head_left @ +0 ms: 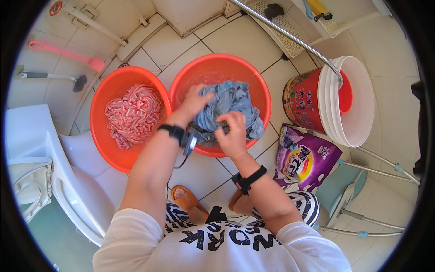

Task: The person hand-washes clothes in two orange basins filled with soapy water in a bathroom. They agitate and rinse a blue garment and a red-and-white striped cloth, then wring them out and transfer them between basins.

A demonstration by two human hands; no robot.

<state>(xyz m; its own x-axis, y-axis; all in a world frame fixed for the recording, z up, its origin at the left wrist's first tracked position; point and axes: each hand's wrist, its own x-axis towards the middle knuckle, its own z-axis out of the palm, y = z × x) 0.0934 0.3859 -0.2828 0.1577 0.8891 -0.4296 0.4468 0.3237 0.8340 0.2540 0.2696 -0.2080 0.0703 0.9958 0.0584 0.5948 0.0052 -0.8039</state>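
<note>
My left hand (195, 100) and my right hand (233, 133) both grip a wet grey-blue garment (231, 104) over a round orange basin (183, 86) on the tiled floor. The cloth is bunched between the two hands, the left at its upper left side, the right at its lower edge. Each wrist wears a black band. To the left stands a second orange basin (102, 131) holding a wrung pink-and-white striped cloth (133, 113).
A red bucket with a white lid (349, 102) stands at the right, a metal shower hose (290, 36) hanging into it. A purple detergent bag (306, 161) lies below it. A white toilet (41, 158) sits left. A pink brush (63, 53) lies at the wall.
</note>
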